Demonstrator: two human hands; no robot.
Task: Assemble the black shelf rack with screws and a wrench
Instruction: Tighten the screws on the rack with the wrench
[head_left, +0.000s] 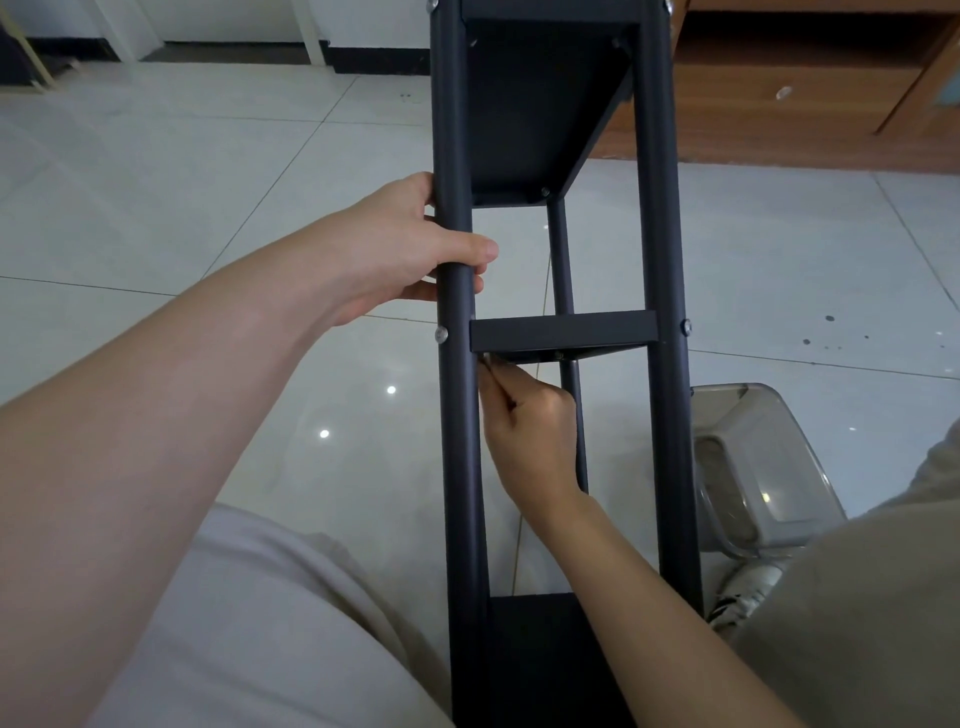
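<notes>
I have the black shelf rack lying long-ways away from me. Its near end is over my lap and its far end points off across the tiled floor, so the undersides of the shelves face me and I can reach the joints from below.

My left grip is wrapped round the left post, just above the middle shelf, with the thumb across the front and the fingers curled behind. I judge it is there to brace the frame so it cannot twist or roll while a fastening is turned. The forearm comes in from the lower left, nearly straight.

My right grip reaches up between the two front posts with the back of the hand toward me. Its fingers are curled and pinch a thin dark tool that I take for the wrench. The tip sits under the middle shelf, in the corner where it meets the left post, opposite the silver screw whose head shows on the outside of that post. I cannot tell whether the tip is seated on anything, because the corner is too dark.

A second screw head shows on the right post, so this shelf looks joined on both sides, and I reckon I am at the tightening step. A clear tub stands on the floor just right of the rack, apart from both grips.
</notes>
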